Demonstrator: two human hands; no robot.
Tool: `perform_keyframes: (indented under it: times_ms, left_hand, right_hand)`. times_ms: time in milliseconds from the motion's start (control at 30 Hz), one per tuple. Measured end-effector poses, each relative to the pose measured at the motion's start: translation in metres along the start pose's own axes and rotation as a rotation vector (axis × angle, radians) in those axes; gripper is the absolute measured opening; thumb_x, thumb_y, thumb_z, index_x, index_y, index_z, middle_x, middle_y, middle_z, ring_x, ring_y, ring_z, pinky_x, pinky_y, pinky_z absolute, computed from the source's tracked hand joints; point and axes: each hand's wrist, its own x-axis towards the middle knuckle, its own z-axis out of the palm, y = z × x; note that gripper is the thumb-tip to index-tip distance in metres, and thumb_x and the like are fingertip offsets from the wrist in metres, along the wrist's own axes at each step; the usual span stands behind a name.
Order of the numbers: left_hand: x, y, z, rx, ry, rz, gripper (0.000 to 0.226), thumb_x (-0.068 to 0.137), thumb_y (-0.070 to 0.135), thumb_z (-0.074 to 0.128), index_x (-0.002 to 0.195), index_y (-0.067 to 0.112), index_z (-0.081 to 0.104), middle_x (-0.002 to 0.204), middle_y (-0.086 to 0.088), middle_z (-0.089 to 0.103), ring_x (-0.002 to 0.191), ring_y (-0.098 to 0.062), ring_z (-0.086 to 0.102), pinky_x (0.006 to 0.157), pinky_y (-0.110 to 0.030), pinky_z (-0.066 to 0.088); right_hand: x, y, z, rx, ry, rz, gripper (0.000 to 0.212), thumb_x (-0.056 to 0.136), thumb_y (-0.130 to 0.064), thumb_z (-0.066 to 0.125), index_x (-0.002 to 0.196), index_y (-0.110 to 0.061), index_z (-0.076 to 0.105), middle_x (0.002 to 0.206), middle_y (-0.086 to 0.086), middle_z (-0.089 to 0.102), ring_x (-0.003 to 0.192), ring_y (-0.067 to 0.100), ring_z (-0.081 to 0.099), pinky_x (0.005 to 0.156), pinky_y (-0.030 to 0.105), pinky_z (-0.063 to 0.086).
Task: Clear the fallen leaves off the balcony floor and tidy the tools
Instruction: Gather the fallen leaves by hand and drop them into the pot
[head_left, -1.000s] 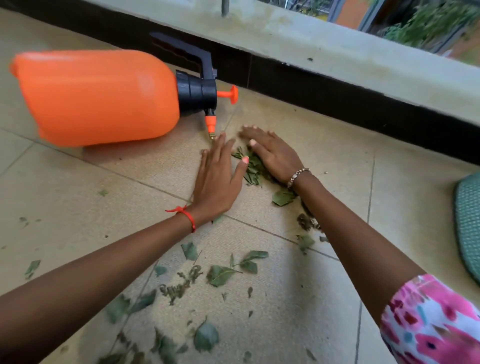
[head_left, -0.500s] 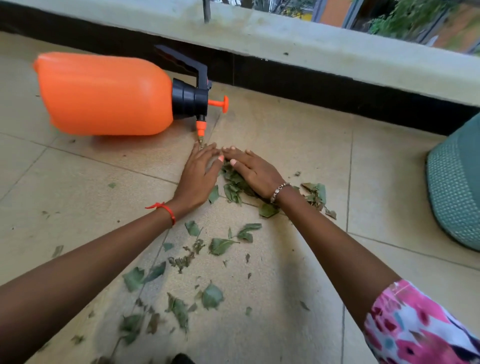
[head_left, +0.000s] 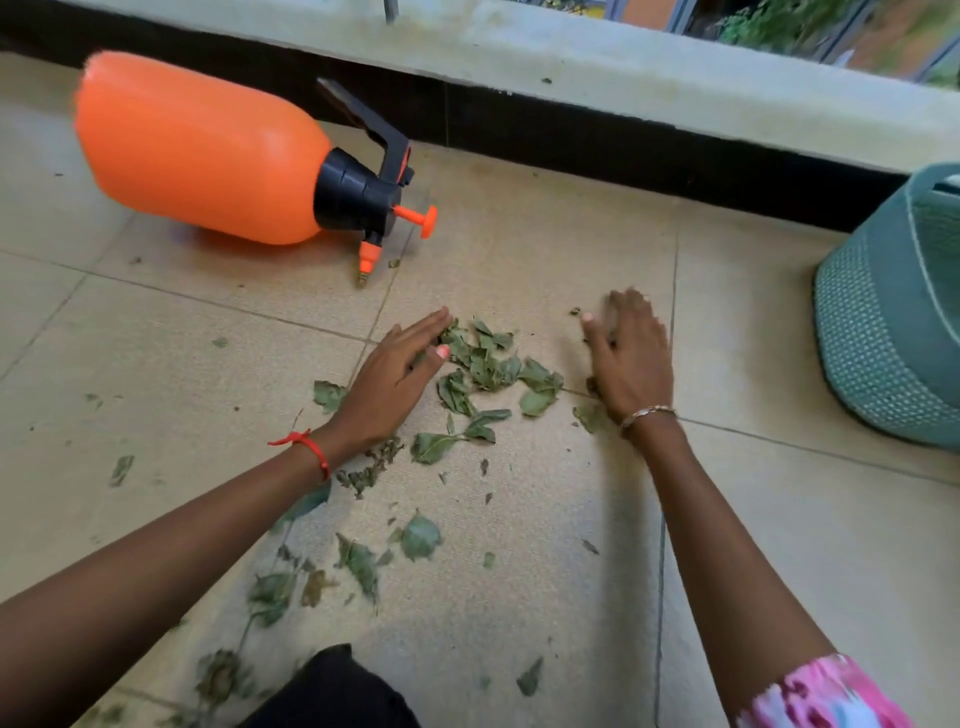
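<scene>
A small heap of green leaves lies on the beige tiled floor between my hands. My left hand lies flat with straight fingers at the heap's left edge, touching the leaves. Flat and a bit blurred, my right hand rests on the floor to the right of the heap, holding nothing. More loose leaves are scattered nearer to me. An orange pressure sprayer with a black head lies on its side at the upper left.
A teal woven basket stands at the right. A low wall with a black base runs along the far edge. A dark piece of clothing shows at the bottom.
My hands, which were together over the leaves, have drawn apart; the right hand has moved to the right. The leaf heap now lies uncovered between them. The view has shifted.
</scene>
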Motion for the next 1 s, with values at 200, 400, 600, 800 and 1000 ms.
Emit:
perform_keyframes:
  times_ms: [200,400,600,800,1000]
  left_hand:
    - [-0.002,0.007,0.002,-0.13,0.091,-0.059,0.046,0.099,0.026,0.044,0.143,0.018,0.036,0.149,0.008,0.034,0.131,0.006,0.027,0.105,-0.003,0.018]
    - [-0.001,0.0,-0.013,-0.152,0.267,-0.096,0.04,0.098,0.024,0.042,0.136,0.01,0.047,0.144,-0.001,0.043,0.129,-0.002,0.035,0.108,-0.017,0.025]
    - [-0.019,-0.008,-0.029,-0.019,0.305,-0.115,0.039,0.098,0.024,0.043,0.133,0.008,0.051,0.14,-0.002,0.047,0.125,-0.003,0.038,0.104,-0.014,0.025]
    - [-0.04,-0.021,-0.03,0.089,0.284,-0.18,0.054,0.091,0.041,0.034,0.136,0.013,0.047,0.145,0.001,0.042,0.133,-0.004,0.032,0.117,-0.034,0.021]
    - [-0.045,-0.025,-0.027,0.053,0.258,-0.174,0.056,0.091,0.04,0.035,0.141,0.015,0.039,0.15,0.002,0.033,0.135,-0.001,0.025,0.119,-0.033,0.014]
  right_hand:
    - [-0.012,-0.051,0.036,-0.077,-0.086,-0.212,0.073,0.089,-0.058,0.018,0.147,-0.014,0.023,0.155,0.005,0.021,0.143,0.017,0.017,0.116,0.031,0.009]
    - [-0.022,-0.098,0.053,0.29,-0.352,-0.41,0.056,0.093,-0.048,0.031,0.14,-0.02,0.039,0.147,0.002,0.039,0.136,0.015,0.034,0.109,0.03,0.027]
    - [0.031,-0.115,0.076,0.014,-0.316,-0.489,0.053,0.099,-0.035,0.032,0.145,-0.008,0.029,0.153,0.008,0.025,0.143,0.018,0.019,0.116,0.031,0.013]
    - [0.044,-0.123,0.085,-0.249,-0.34,-0.623,0.049,0.101,-0.032,0.025,0.148,-0.017,0.021,0.156,-0.001,0.018,0.144,0.01,0.009,0.117,0.031,0.0]
    - [0.027,-0.112,0.074,0.068,-0.533,-0.703,0.052,0.09,-0.033,0.027,0.137,-0.022,0.045,0.147,-0.001,0.039,0.136,0.019,0.034,0.113,0.033,0.024]
